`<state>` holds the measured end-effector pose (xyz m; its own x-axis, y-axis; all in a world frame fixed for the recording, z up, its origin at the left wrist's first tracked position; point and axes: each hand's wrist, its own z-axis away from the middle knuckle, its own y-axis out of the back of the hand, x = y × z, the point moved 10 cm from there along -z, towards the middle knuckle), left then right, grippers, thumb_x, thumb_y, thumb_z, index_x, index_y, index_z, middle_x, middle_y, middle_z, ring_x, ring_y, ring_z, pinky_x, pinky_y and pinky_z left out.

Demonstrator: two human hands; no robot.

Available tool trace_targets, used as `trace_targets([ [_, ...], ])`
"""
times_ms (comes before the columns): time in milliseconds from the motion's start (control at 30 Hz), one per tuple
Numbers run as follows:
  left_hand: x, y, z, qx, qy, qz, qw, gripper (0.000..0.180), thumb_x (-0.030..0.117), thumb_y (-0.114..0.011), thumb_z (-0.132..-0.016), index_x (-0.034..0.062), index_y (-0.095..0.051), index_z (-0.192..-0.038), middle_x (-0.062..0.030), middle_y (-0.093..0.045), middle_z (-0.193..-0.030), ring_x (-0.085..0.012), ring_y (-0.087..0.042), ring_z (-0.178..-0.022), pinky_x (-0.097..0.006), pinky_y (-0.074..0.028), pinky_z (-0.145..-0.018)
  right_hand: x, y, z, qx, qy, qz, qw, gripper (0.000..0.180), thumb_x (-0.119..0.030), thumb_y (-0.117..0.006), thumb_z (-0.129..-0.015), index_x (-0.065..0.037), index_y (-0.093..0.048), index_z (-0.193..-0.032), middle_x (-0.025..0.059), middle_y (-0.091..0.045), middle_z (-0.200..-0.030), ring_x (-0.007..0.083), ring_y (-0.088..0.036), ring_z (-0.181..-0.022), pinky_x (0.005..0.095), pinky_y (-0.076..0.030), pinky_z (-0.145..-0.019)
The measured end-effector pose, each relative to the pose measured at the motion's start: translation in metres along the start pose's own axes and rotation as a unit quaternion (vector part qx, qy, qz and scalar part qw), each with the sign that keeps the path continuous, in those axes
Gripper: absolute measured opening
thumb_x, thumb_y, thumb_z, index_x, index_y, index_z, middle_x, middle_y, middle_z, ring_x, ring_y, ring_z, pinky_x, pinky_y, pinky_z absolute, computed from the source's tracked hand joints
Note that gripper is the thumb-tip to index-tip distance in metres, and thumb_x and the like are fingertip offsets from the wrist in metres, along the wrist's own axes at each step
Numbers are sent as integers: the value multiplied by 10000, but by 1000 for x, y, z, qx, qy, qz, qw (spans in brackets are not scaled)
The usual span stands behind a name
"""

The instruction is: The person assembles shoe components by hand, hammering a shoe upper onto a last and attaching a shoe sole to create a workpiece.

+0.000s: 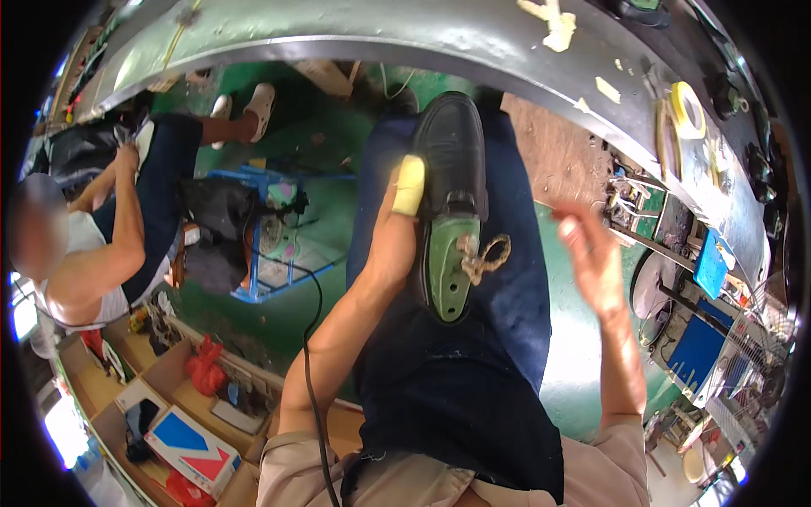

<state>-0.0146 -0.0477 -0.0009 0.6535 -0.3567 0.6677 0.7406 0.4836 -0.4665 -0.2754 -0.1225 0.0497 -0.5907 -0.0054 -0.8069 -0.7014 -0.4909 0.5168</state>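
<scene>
A black leather shoe (453, 152) rests on my lap with its toe pointing away from me. A green shoe last (448, 266) fills its heel end, with holes and a loop of twine (484, 258) tied to it. My left hand (395, 241) grips the shoe's left side, and a yellow wrap (409, 186) covers the thumb. Its other fingers are hidden beneath the shoe. Off to the right of my lap, apart from the shoe, hovers my right hand (591, 258). Motion smears its fingers, and nothing can be made out in them.
A metal workbench (380, 52) curves across the far side, carrying a yellow tape roll (688, 110) and scraps. Another person (93, 245) sits at left beside a blue-framed stand (291, 275). A black cable (312, 372) hangs by my left arm. Divided wooden trays (173, 365) stand lower left.
</scene>
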Motion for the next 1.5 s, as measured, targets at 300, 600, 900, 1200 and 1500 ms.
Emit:
trace_targets([
  [300, 79, -134, 5, -158, -327, -312, 878, 665, 124, -568, -1096, 7, -312, -1699, -194, -523, -1619, -261, -513, -1493, -395, -372, -1254, -36, 14, -30, -18, -54, -284, 957, 918, -321, -871, -942, 17, -379, -1640, 115, -566, -1546, 214, -555, -1390, 393, -485, -1157],
  [600, 166, -67, -81, 7, -400, -152, 904, 457, 153, -465, -1106, -4, -500, -1533, -205, -685, -1352, -249, -750, -1044, -350, -607, -915, 25, 325, -189, 360, -50, -245, 899, 597, -402, -688, -1061, -82, -564, -1550, 86, -666, -1447, 221, -733, -1163, 399, -622, -902],
  [900, 264, -56, -142, 71, -481, -251, 837, 406, 161, -533, -1093, -14, -583, -1456, -188, -697, -1326, -249, -735, -1069, -357, -589, -949, -146, 177, -309, 152, 167, 143, 964, 333, -144, -652, -1095, -41, -660, -1411, 85, -764, -1278, 181, -748, -1082, 335, -593, -899],
  [1200, 290, -55, -169, 58, -479, -415, 772, 445, -67, -745, -789, 14, -742, -1226, -176, -774, -1185, -352, -748, -1045, -392, -597, -902, -239, 123, -615, 117, 93, 198, 969, 539, -471, -547, -1111, -21, -633, -1394, 117, -810, -968, 200, -779, -708, 377, -605, -730],
  [1500, 313, -58, -153, 114, -545, -385, 736, 204, 61, -830, -907, 10, -777, -1097, -141, -765, -995, -303, -747, -849, -399, -595, -756, -232, 165, -822, 303, -88, 292, 903, 1062, -772, -612, -941, 150, -367, -1408, 112, -718, -770, 217, -705, -552, 354, -551, -451],
])
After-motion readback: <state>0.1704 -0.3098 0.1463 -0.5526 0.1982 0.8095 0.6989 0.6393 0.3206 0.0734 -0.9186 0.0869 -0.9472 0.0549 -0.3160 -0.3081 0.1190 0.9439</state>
